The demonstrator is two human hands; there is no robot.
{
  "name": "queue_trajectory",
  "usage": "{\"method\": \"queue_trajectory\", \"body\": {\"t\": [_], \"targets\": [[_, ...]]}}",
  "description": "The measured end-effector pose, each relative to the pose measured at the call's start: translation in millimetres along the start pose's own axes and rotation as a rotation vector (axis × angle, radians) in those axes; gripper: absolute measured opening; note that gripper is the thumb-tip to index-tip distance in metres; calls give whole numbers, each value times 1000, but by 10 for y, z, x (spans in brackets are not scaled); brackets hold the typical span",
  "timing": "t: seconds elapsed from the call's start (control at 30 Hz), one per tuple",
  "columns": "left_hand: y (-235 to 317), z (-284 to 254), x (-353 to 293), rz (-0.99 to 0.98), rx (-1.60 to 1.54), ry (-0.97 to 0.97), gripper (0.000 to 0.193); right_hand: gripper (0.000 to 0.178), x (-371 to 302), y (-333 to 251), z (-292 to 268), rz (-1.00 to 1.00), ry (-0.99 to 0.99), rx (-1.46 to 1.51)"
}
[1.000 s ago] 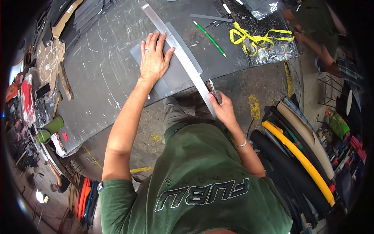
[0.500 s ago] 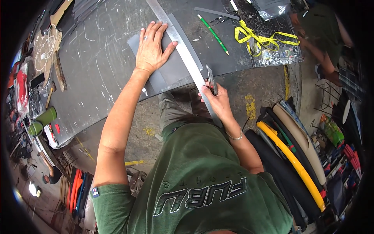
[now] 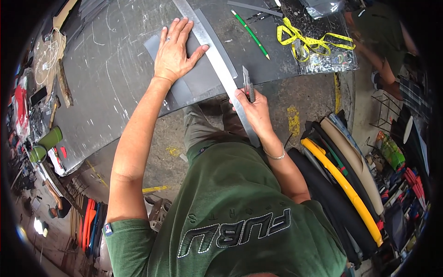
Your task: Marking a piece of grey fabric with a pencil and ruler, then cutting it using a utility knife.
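Observation:
My left hand point(image 3: 174, 54) lies flat with fingers spread on a dark grey sheet point(image 3: 205, 81), its fingertips and thumb at the edge of a long metal ruler point(image 3: 214, 55). The ruler runs slantwise over the sheet, and its near end juts past the table edge. At that edge my right hand point(image 3: 254, 111) is closed round a utility knife point(image 3: 248, 85), blade out and pointing away from me. My right thumb also rests on the ruler, with fingers partly hidden beneath. Another grey piece shows under the sheet's left side.
On the dark, scratched table point(image 3: 106, 92) lie a green pencil point(image 3: 250, 34), a yellow tape measure point(image 3: 314, 42) and a narrow grey strip point(image 3: 254, 8). Material rolls point(image 3: 344, 184) stand at my right. Another person point(image 3: 380, 41) is at the far right; a phone point(image 3: 38, 96) lies far left.
My right hand with the utility knife has shifted slightly farther from me along the ruler. My left hand stays flat on the sheet. The whole view has moved a little.

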State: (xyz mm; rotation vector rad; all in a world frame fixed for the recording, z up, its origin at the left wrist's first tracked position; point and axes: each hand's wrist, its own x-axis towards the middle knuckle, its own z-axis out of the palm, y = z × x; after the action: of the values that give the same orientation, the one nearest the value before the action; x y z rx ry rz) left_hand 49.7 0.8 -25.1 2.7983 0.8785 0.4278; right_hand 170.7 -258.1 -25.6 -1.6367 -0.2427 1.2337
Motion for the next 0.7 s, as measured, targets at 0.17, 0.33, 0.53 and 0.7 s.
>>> {"method": "queue_trajectory", "body": {"t": [0.17,0.33,0.53,0.7], "targets": [[13,-6,3,5,-47,18,85,27,10,5,25,-13,25,23],[11,-2,11,-7,-3,-3,86,30,26,-74,13,21,43,1],[7,-10,3,-13,-21,-4,85,32,5,-83,7,57,27,-58],[11,-36,6,-7,-36,-19,85,34,-27,-66,8,-9,23,8]]}}
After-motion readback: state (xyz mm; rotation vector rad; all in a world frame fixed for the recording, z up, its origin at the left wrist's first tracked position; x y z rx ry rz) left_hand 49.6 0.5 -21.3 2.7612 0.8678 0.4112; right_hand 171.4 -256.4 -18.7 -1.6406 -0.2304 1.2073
